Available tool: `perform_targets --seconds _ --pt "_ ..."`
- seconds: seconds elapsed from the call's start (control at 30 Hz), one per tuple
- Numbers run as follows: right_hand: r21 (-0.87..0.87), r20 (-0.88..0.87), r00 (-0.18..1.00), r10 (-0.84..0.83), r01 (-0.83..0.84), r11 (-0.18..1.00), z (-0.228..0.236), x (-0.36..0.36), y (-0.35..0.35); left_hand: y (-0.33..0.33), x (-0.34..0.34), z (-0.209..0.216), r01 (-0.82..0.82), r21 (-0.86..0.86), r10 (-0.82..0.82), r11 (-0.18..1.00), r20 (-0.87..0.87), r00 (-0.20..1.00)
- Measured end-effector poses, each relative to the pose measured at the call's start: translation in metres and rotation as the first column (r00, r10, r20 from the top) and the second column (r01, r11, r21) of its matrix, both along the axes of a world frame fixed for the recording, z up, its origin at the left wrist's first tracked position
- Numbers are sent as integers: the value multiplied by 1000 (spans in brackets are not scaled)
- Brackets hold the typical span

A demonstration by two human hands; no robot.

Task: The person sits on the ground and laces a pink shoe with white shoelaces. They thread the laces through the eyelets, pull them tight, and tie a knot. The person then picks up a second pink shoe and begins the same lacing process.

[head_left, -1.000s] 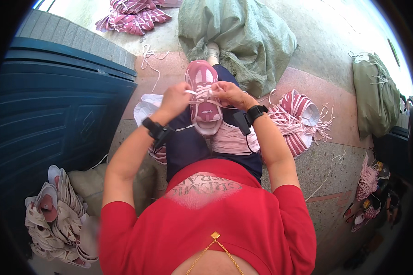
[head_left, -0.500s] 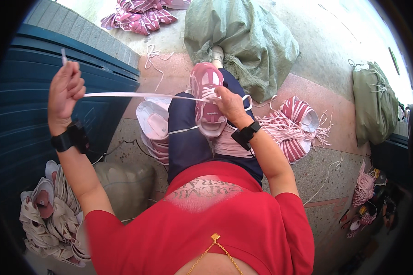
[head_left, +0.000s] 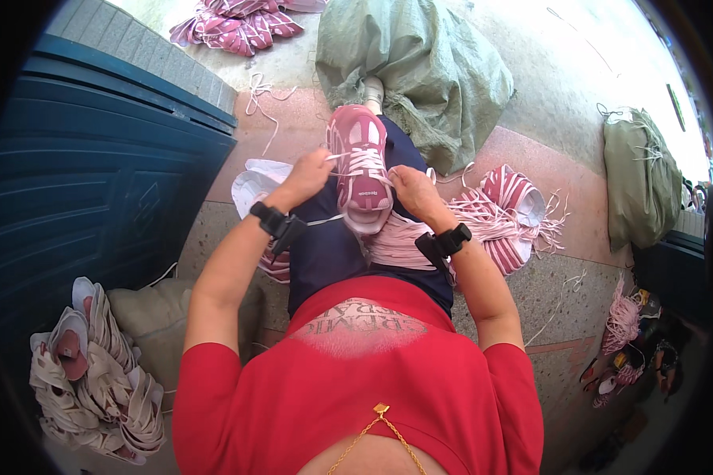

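A pink and white shoe upper (head_left: 365, 190) rests across my legs, toe part pointing away from me. White shoelace (head_left: 365, 161) crosses its eyelet rows. At its left edge my left hand (head_left: 312, 171) is closed in a pinch on the lace, whose pale tip pokes out toward the eyelets. On the opposite edge, my right hand (head_left: 413, 190) has its fingers pressed together by the upper's side, where a bit of lace shows. Exactly what lies between those right fingers is partly hidden.
Striped pink uppers with loose laces (head_left: 505, 218) lie at my right, and a bundle of pink laces (head_left: 400, 241) lies by my thigh. Pale uppers (head_left: 95, 372) are heaped at lower left near a blue door (head_left: 111, 158). A big green sack (head_left: 420, 71) stands ahead.
My left hand has come down from the far left, where it pulled the lace taut, to the upper's left edge. My right hand has shifted slightly right and down, off the lacing.
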State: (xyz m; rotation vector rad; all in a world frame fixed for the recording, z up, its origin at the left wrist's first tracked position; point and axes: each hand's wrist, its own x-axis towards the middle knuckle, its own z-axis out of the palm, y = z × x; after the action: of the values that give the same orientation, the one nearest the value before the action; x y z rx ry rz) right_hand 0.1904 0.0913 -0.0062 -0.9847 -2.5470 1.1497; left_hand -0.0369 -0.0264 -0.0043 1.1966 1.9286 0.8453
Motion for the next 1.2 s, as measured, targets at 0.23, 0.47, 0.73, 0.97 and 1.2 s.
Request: perform_targets --seconds 0.23,0.47,0.73,0.97,1.2 --pt "33 9 1000 5 -5 999 20 -7 -8 20 14 20 150 -197 -108 969 210 972" --pt "38 111 988 -109 106 994 16 -18 -2 31 31 6 204 -167 -212 965 -31 977" --pt "-88 314 949 8 21 996 5 -48 12 57 12 14 441 -399 -446 804 86 891" --pt "-360 209 977 -29 104 927 1 -22 44 38 -4 30 182 -410 17 894 438 899" --pt "-291 -16 964 -266 250 924 -28 63 78 -31 -126 92 -285 -339 437 896 572 694"
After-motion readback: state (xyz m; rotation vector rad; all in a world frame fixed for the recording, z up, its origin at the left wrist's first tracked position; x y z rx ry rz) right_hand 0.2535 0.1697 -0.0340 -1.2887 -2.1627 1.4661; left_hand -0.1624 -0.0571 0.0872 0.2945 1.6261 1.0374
